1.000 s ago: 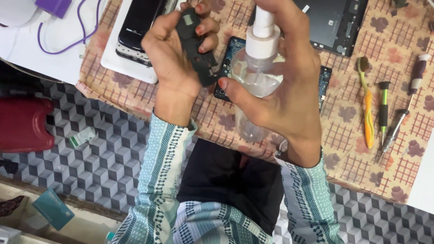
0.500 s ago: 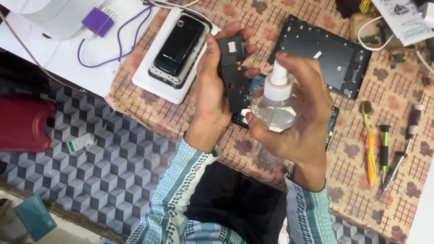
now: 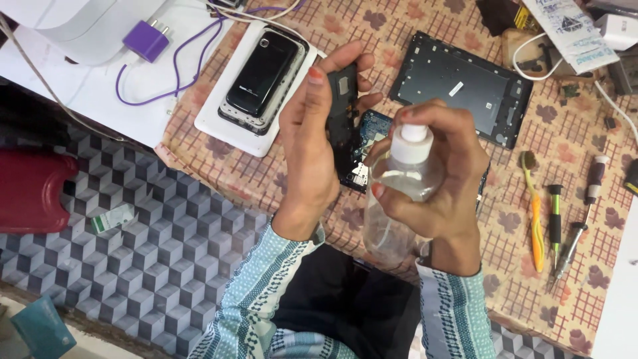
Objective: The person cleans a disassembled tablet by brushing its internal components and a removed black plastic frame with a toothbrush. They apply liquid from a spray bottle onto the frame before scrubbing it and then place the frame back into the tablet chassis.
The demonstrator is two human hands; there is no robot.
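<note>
1. A small black part (image 3: 342,100) is held upright in the left hand (image 3: 309,149), above the desk (image 3: 266,179).
2. The left grip is clamped on the part, with the thumb on its near edge and the fingers (image 3: 362,100) wrapped round the far side.
3. A clear spray bottle (image 3: 399,193) with a white nozzle (image 3: 412,143) is held in the right hand (image 3: 438,179), just right of the part.
4. The right grip is closed round the bottle; one finger is laid over the top of the nozzle.
5. The nozzle is pointed toward the part, with a narrow gap between them.
6. A blue circuit board (image 3: 369,143) is seen on the desk beneath the two hands, partly hidden by them.
7. A dark phone (image 3: 262,76) is laid on a white slab (image 3: 226,126), left of the hands.
8. A black frame (image 3: 462,86) is laid flat on the desk beyond the right hand.
9. A yellow toothbrush (image 3: 533,206) and a green-handled screwdriver (image 3: 555,219) are laid side by side at the right, well apart from the hands.
10. A purple charger (image 3: 146,40) with its cable is placed on a white surface at the upper left.
11. The desk is covered with a checked cloth with a leaf pattern.
12. A red container (image 3: 30,193) is seen on the patterned floor (image 3: 153,266) at the left.
</note>
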